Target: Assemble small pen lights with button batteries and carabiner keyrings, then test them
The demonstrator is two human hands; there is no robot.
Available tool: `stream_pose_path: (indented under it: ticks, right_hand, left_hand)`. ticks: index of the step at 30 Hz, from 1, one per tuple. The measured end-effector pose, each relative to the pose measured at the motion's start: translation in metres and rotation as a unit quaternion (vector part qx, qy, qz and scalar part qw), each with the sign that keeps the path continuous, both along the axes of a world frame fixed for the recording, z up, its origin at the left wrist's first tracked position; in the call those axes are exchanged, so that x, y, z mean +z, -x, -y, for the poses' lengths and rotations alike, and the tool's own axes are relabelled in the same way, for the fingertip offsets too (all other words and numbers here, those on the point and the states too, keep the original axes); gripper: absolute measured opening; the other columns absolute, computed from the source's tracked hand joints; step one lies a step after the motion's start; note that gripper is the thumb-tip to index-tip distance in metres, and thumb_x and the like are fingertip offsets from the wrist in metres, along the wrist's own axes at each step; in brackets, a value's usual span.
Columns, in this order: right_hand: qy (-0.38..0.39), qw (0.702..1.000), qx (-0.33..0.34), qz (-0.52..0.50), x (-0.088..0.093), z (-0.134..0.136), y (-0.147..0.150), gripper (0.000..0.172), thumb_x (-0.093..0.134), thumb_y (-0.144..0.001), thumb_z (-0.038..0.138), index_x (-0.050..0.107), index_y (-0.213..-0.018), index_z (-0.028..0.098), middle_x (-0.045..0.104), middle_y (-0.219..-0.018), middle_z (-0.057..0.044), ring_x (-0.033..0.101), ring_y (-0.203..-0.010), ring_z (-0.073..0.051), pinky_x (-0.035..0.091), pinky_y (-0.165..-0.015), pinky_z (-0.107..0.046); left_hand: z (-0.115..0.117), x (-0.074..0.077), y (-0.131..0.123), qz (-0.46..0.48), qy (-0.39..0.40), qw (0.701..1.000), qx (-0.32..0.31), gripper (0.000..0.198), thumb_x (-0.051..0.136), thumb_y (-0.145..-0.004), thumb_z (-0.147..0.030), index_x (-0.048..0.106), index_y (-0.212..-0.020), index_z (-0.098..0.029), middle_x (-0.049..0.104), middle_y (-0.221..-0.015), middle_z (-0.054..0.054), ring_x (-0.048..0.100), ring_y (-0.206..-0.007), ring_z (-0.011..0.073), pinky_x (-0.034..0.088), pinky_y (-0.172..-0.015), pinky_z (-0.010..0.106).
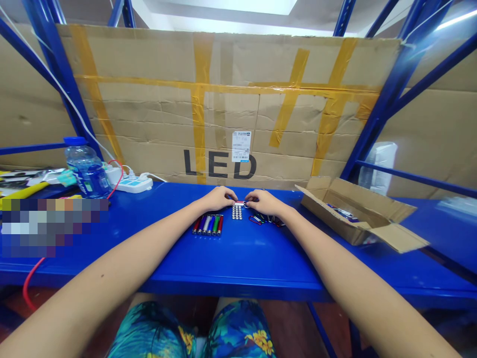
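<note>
My left hand [219, 199] and my right hand [264, 202] meet over the middle of the blue table, fingers pinched at either end of a small red and silver flashlight [239, 203]. Just below it, button cells [236, 213] lie in a tight block of short rows. Left of these, several mini flashlights [207, 225] in red, blue, silver and green are lined up side by side. Partly hidden under my right hand and wrist is a loose group of coloured carabiner clips [256, 219].
An open cardboard box [354, 226] with metallic items inside stands at right. At left are a water bottle [87, 171], a white power strip [134, 184] and cables. A large taped cardboard sheet [164, 114] closes off the back, between blue rack posts [387, 104].
</note>
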State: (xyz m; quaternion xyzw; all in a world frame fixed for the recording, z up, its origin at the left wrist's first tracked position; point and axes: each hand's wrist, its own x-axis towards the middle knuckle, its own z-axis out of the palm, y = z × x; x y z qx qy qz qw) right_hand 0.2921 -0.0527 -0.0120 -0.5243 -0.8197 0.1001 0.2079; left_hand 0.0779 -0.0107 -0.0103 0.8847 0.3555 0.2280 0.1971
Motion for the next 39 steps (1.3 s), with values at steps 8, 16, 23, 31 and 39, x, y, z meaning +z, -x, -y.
stream_pose_path:
  ticks: [8, 16, 23, 31, 39]
  right_hand:
    - [-0.035, 0.998, -0.011, 0.046, -0.003, -0.003, 0.010, 0.019, 0.058, -0.086, 0.022, 0.072, -0.098, 0.017, 0.072, -0.101, -0.009, 0.065, -0.088, -0.020, 0.045, -0.077, -0.026]
    - [-0.026, 0.999, -0.010, 0.030, -0.006, -0.006, 0.007, 0.021, 0.057, -0.086, 0.024, 0.071, -0.100, 0.016, 0.072, -0.102, -0.009, 0.064, -0.088, -0.019, 0.045, -0.076, -0.026]
    - [-0.020, 0.999, -0.017, 0.018, 0.000, -0.002, 0.009, 0.025, 0.050, -0.089, 0.019, 0.071, -0.102, 0.017, 0.072, -0.105, -0.009, 0.064, -0.094, -0.021, 0.045, -0.082, -0.027]
    - [-0.092, 0.995, -0.004, -0.026, 0.014, 0.026, 0.009, 0.023, 0.051, -0.088, 0.017, 0.073, -0.093, 0.017, 0.071, -0.100, -0.008, 0.063, -0.093, -0.020, 0.045, -0.083, -0.029]
    - [-0.041, 0.978, 0.199, -0.035, 0.015, 0.071, 0.054, 0.026, 0.052, -0.089, 0.019, 0.075, -0.103, 0.022, 0.074, -0.103, -0.004, 0.065, -0.094, -0.018, 0.045, -0.087, -0.028]
  left_hand:
    - [-0.001, 0.000, 0.000, 0.001, 0.003, 1.000, 0.008, 0.023, 0.063, -0.075, -0.021, 0.076, -0.093, -0.019, 0.074, -0.091, 0.003, 0.064, -0.083, 0.0179, 0.047, -0.078, 0.028]
    - [0.000, 0.001, 0.001, 0.003, 0.012, 1.000, 0.011, 0.024, 0.062, -0.075, -0.023, 0.075, -0.094, -0.018, 0.074, -0.091, 0.003, 0.064, -0.084, 0.0182, 0.047, -0.078, 0.028]
    - [-0.005, 0.000, 0.003, 0.014, 0.007, 1.000, 0.013, 0.024, 0.059, -0.077, -0.025, 0.075, -0.095, -0.018, 0.074, -0.100, 0.005, 0.064, -0.094, 0.0202, 0.047, -0.084, 0.030]
    - [0.010, 0.031, 0.032, -0.040, 0.045, 0.997, -0.042, 0.017, 0.063, -0.073, -0.028, 0.074, -0.080, -0.017, 0.073, -0.083, 0.004, 0.063, -0.079, 0.0164, 0.046, -0.076, 0.027]
    - [0.030, 0.040, 0.039, -0.151, 0.092, 0.983, -0.056, 0.016, 0.067, -0.066, -0.029, 0.075, -0.074, -0.018, 0.067, -0.066, -0.002, 0.054, -0.062, 0.0115, 0.038, -0.056, 0.021]
